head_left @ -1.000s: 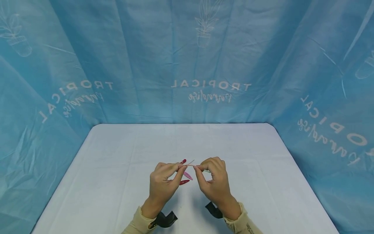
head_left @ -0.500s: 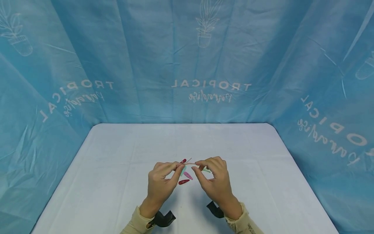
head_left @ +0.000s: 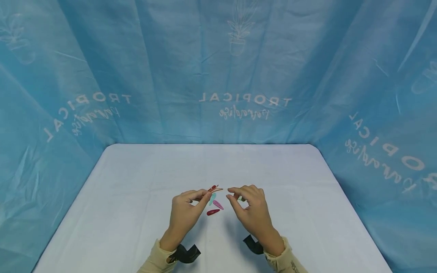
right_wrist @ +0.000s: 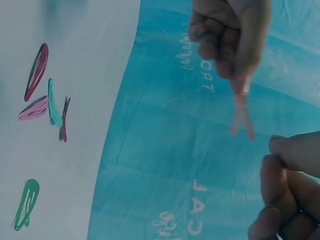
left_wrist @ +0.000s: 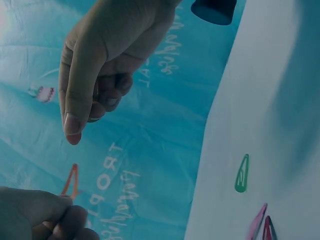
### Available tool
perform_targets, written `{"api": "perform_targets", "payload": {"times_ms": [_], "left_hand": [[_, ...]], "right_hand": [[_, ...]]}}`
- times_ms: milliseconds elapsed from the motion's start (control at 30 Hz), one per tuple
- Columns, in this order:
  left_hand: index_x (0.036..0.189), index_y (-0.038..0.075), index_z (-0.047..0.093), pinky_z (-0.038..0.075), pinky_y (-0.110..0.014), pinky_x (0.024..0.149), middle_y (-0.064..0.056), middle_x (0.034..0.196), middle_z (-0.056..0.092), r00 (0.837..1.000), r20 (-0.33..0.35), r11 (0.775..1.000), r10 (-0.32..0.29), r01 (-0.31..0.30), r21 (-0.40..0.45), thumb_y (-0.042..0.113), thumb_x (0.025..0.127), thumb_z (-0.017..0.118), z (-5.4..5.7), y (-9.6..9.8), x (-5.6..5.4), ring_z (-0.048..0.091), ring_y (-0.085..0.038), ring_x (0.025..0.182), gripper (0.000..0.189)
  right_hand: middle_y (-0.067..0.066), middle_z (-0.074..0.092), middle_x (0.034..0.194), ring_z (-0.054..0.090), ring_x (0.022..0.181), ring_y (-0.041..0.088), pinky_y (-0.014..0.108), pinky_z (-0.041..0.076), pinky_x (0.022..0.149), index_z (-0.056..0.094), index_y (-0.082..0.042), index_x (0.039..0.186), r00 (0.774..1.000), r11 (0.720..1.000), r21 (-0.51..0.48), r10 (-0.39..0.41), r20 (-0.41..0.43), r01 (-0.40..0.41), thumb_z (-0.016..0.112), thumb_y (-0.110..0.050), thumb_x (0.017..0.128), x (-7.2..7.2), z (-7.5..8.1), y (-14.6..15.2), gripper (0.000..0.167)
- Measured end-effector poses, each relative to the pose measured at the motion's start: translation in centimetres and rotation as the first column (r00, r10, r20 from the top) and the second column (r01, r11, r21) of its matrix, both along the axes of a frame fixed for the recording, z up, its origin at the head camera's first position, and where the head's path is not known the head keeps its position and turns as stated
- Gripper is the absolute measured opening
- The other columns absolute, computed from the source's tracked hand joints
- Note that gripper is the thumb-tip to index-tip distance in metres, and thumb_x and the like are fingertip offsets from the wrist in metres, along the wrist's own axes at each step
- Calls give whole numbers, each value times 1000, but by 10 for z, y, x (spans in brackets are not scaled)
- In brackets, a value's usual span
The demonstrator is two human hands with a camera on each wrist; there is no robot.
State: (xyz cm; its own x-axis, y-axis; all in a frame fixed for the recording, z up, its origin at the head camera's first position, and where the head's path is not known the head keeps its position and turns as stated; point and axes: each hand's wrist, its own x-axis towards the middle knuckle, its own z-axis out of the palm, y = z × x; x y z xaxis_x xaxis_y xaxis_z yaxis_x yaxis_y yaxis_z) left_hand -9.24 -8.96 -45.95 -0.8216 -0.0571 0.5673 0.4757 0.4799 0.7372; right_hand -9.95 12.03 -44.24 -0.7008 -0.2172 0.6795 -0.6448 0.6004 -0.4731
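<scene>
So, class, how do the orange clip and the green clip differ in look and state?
Colour: the orange clip is orange, while the green clip is green.
Support: the orange clip is held up in the left hand; the green clip lies on the white table.
Visibility: fingers cover part of the orange clip; the green clip shows whole in the right wrist view.
Shared: both are slim hair clips.

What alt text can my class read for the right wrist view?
A left hand pinches an open orange hair clip near an empty right hand. On the white table lie two red clips, a pink clip, a teal clip and a green clip.
</scene>
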Motion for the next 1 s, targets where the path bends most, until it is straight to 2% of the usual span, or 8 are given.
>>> {"api": "perform_targets", "payload": {"times_ms": [100,200,400,500,667,800,1000], "left_hand": [[90,17,82,54,-23,60,13,80,74,994,107,1000,-11,11,2,25,87,81,-6,-1,-1,67,-2,72,8],[91,18,83,53,-24,58,14,78,74,988,154,1000,-27,29,-9,27,87,81,-9,-1,0,66,-1,71,10],[89,18,82,48,-22,54,13,75,73,995,84,995,-48,55,-84,19,84,84,-15,-5,2,64,-1,67,6],[87,17,82,47,-19,54,13,74,73,995,73,990,-70,78,-119,17,83,84,-18,-6,3,62,1,65,5],[87,19,82,45,-15,56,16,73,72,996,44,984,-81,87,-154,17,81,85,-19,-4,2,58,4,62,7],[86,20,82,41,-13,55,17,73,72,996,13,981,-85,86,-171,18,81,86,-17,0,-1,56,5,61,7],[87,18,82,46,-17,54,15,74,72,993,1,978,-117,115,-173,16,82,84,-17,3,-4,57,5,61,6]], "right_hand": [[-14,64,77,53,71,10,31,35,71,78,-17,104,999,999,37,-14,29,13,83,-19,85,-1,-5,1,20],[-13,65,76,53,69,9,30,34,69,78,-17,103,999,998,58,-6,35,4,84,-19,83,-3,-8,2,21],[-15,67,76,52,65,8,29,31,68,79,-18,97,998,997,71,38,51,-42,83,-19,84,-4,-12,2,13],[-16,68,76,52,63,8,28,30,67,80,-20,92,997,996,77,45,63,-50,83,-19,84,-1,-15,2,8],[-16,67,74,51,63,4,28,31,66,80,-20,92,998,995,87,38,43,-41,84,-18,83,0,-16,3,11],[-14,66,73,52,61,6,28,31,66,80,-19,95,999,995,100,22,27,-25,85,-19,83,-1,-17,4,13],[-13,66,73,51,60,5,28,32,66,80,-17,95,999,993,115,-6,34,2,85,-20,82,-4,-19,6,14]]}}
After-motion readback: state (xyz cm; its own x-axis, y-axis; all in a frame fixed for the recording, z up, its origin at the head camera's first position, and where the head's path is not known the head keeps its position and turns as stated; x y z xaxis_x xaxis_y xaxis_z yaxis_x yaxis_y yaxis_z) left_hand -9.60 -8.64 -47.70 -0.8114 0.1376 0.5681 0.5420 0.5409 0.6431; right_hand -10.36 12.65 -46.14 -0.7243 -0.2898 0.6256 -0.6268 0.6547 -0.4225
